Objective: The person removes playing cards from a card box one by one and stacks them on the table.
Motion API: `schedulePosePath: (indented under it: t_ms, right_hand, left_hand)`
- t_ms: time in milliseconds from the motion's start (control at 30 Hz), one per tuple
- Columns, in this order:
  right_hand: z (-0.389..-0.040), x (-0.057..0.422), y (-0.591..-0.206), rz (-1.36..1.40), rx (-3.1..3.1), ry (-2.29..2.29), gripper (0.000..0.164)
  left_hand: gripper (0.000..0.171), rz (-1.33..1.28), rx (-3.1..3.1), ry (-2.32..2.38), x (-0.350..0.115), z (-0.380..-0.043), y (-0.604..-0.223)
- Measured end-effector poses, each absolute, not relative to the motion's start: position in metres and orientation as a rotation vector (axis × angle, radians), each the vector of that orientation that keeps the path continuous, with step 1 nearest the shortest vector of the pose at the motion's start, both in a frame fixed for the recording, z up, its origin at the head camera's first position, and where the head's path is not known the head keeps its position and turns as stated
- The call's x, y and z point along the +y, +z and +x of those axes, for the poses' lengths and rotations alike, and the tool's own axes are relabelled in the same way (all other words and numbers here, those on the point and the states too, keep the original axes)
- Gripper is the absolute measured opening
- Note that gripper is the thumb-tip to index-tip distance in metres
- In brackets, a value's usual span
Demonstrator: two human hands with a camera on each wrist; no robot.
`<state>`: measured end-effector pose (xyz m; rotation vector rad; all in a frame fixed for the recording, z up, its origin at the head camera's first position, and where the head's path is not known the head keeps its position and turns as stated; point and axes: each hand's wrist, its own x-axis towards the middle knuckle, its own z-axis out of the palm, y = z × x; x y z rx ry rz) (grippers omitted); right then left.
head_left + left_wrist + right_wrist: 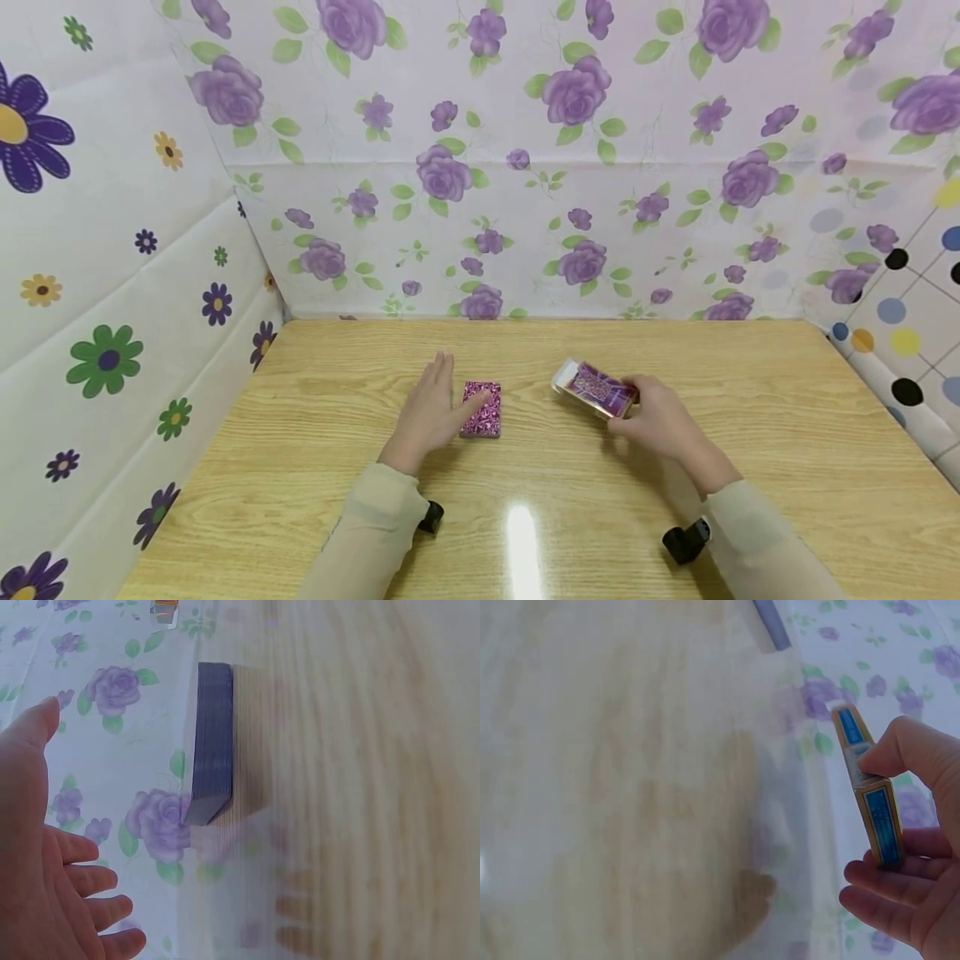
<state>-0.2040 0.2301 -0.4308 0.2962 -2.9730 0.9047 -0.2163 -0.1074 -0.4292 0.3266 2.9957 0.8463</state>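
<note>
A squared stack of purple-and-white patterned playing cards (481, 410) lies on the table in the head view. Beside its left edge my left hand (430, 414) hovers with straight fingers, the thumb reaching over the cards. In the left wrist view the deck (213, 739) shows its side, apart from the spread left hand (56, 862). My right hand (663, 419) grips a purple card box (597, 389) by its right end, its pale flap end pointing left. In the right wrist view the thumb presses the box's gold-edged narrow side (883, 825), with fingers behind it.
The wooden table (360, 533) runs back to a wall cloth (510, 192) with purple roses. A flowered cloth (112, 275) hangs along the left side and a dotted one (907, 333) along the right. Each wrist wears a black camera (686, 542).
</note>
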Motion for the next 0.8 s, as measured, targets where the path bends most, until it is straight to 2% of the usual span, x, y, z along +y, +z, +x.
schedulePosePath:
  t_ms: [267,800]
  right_hand:
    - [-0.21,0.239,-0.429,0.388,-2.941,0.976,0.074]
    - [-0.218,0.239,-0.435,0.434,-2.868,1.364,0.069]
  left_hand:
    - [0.09,0.381,2.978,0.936,-0.1,-0.214,-0.427]
    - [0.094,0.421,2.947,0.979,-0.083,-0.212,-0.432]
